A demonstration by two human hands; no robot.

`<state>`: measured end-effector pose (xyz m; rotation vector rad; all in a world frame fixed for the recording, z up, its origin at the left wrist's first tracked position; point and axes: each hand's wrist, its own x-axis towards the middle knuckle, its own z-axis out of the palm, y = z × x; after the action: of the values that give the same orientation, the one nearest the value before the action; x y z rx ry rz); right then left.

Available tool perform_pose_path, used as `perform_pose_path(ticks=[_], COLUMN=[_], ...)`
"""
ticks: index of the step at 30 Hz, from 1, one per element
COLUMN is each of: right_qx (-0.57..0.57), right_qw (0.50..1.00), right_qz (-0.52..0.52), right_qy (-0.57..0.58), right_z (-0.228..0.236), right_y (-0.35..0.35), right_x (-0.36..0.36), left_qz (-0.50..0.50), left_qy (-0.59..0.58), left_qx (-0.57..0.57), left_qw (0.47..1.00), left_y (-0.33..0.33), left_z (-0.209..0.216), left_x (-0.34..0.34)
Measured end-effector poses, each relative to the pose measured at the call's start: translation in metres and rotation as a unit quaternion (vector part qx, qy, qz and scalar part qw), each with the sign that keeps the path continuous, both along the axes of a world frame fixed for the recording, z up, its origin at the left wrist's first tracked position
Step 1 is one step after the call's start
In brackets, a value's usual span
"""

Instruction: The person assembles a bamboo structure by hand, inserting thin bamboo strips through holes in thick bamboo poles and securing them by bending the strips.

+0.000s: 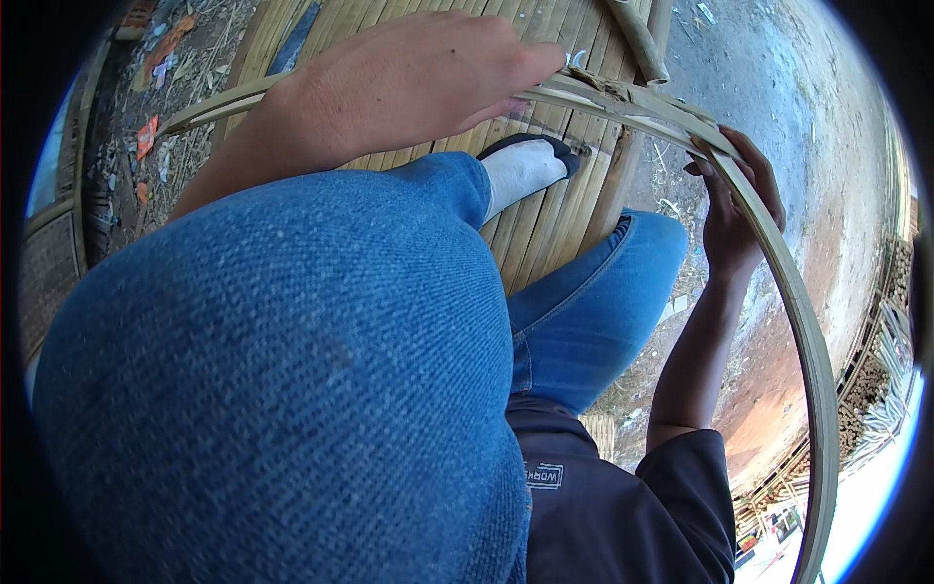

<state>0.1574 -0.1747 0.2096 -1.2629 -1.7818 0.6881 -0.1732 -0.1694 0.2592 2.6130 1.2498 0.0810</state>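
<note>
Two or more long, pale green-brown split bamboo strips point(790, 277) bend in a wide arc from the left, across the top and down the right side. My left hand point(423, 83) is closed over them near the top, with the back of the hand up and the fingertips mostly hidden. On the right, my right hand point(739, 209) grips them from below where the strips overlap, thumb on one side and fingers on the other. Between the hands, the bamboo has a rough, splintered node point(608, 90).
I sit on a bamboo-slat platform point(545, 229), my jeans-covered knee point(292, 321) filling the lower left. My foot in a white-and-dark sock point(530, 170) rests on the slats. A bamboo pole point(639, 44) lies at the far edge. Litter and dirt ground point(749, 58) surround it; stacked bamboo point(880, 365) stands right.
</note>
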Motion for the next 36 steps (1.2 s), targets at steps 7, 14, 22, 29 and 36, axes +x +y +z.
perform_pose_path(ticks=[7,14,22,29,36], right_qx=[0.009,0.008,-0.011,-0.005,-0.012], right_qw=[1.0,1.0,1.0,1.0,1.0], right_qz=[0.01,0.006,0.005,0.008,0.004], right_qy=[-0.028,-0.006,0.02,0.005,0.016], right_z=[0.002,-0.002,-0.003,-0.003,-0.003], right_y=[0.002,0.002,0.003,0.003,0.003], right_x=[0.006,0.004,0.002,0.001,0.0], left_qz=[0.007,-0.011,-0.001,-0.006,0.0], left_qy=[-0.003,-0.003,0.005,-0.002,-0.001], left_qx=[-0.017,-0.009,-0.022,-0.004,-0.017], left_qw=[1.0,1.0,1.0,1.0,1.0], left_y=[0.002,0.003,0.004,0.003,0.004], left_z=[-0.011,-0.012,-0.003,-0.005,-0.003], left_x=[-0.002,-0.004,0.0,-0.001,0.0])
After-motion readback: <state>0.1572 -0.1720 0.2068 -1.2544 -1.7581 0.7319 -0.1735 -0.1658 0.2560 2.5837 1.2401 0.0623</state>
